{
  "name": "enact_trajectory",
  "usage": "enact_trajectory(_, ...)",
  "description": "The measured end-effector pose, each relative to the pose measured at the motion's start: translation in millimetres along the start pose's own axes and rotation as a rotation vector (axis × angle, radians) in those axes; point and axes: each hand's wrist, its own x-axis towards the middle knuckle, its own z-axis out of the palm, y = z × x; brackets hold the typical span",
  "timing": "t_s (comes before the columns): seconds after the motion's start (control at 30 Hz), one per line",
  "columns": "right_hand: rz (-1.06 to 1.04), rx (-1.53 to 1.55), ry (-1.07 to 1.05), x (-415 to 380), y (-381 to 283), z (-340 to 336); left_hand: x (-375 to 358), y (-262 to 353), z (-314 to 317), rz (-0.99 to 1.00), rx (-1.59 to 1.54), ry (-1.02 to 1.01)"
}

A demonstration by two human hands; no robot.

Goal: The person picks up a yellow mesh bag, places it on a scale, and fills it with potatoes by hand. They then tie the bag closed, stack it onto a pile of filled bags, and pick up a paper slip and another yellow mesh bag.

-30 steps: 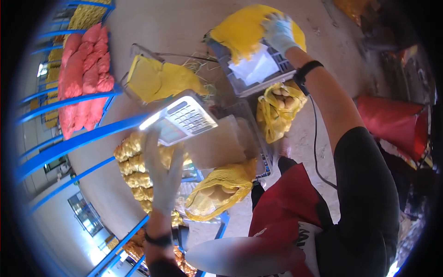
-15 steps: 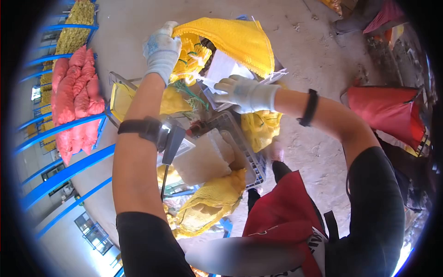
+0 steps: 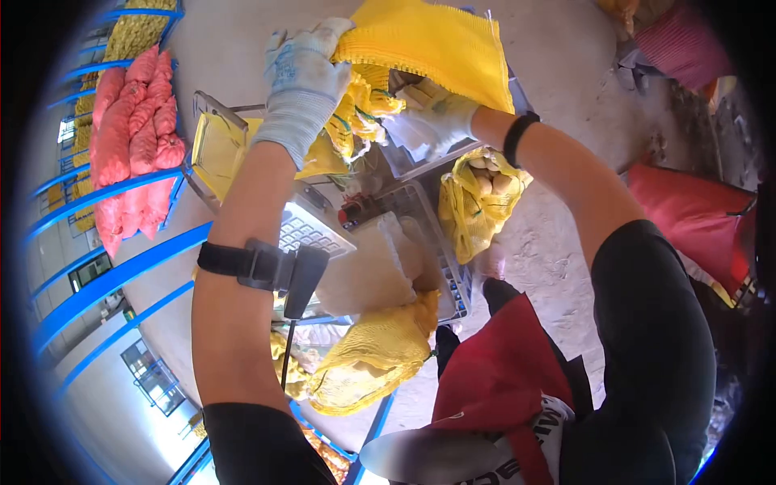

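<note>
My left hand [image 3: 305,85], in a pale knitted glove, is closed on the edge of a yellow mesh bag [image 3: 428,36]. The bag spreads out to the right over a grey crate [image 3: 440,162]. Under its lower edge my gloved right hand [image 3: 443,121] reaches into the crate. The fingers of that hand are stretched out, partly in shadow, beside a white sheet-like thing [image 3: 402,136]. Between my hands lies a bunch of folded yellow mesh bags [image 3: 356,117] with green ties.
A yellow bag of roundish produce [image 3: 481,198] stands right of the crates. Nearer me are a crate [image 3: 457,283] with a pale block-shaped bundle [image 3: 368,267] and a filled yellow bag [image 3: 368,360]. Blue racks [image 3: 121,230] with pink sacks [image 3: 133,145] line the left. A person's sleeve [image 3: 687,40] shows top right.
My right hand has moved up and deeper under the yellow mesh bag. The left hand stays on the bag's edge. My view has shifted, showing the produce bag's open top.
</note>
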Motion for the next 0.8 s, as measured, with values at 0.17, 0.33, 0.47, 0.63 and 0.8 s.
enact_trajectory(0.17, -0.092, -0.314, 0.069, -1.7, 9.8, 6.1, 0.4, 2.2, 2.6, -0.046, 0.037, -0.056)
enact_trajectory(0.33, 0.001, -0.027, 0.194, 12.1, 16.6, 19.0, 9.7, -6.0, 8.4, -0.026, 0.007, -0.033)
enact_trajectory(0.47, 0.306, 0.188, 0.426, 42.0, 9.8, 71.9, 18.0, 2.3, 15.7, -0.022, 0.028, -0.056)
enact_trajectory(0.63, 0.329, 0.073, 0.535, -4.3, -22.7, 51.3, 12.6, 23.1, 49.6, 0.057, 0.065, -0.132)
enact_trajectory(0.8, 0.313, 0.17, 0.319, -40.3, -16.2, 37.9, -25.2, 20.1, 107.9, -0.229, 0.041, -0.582)
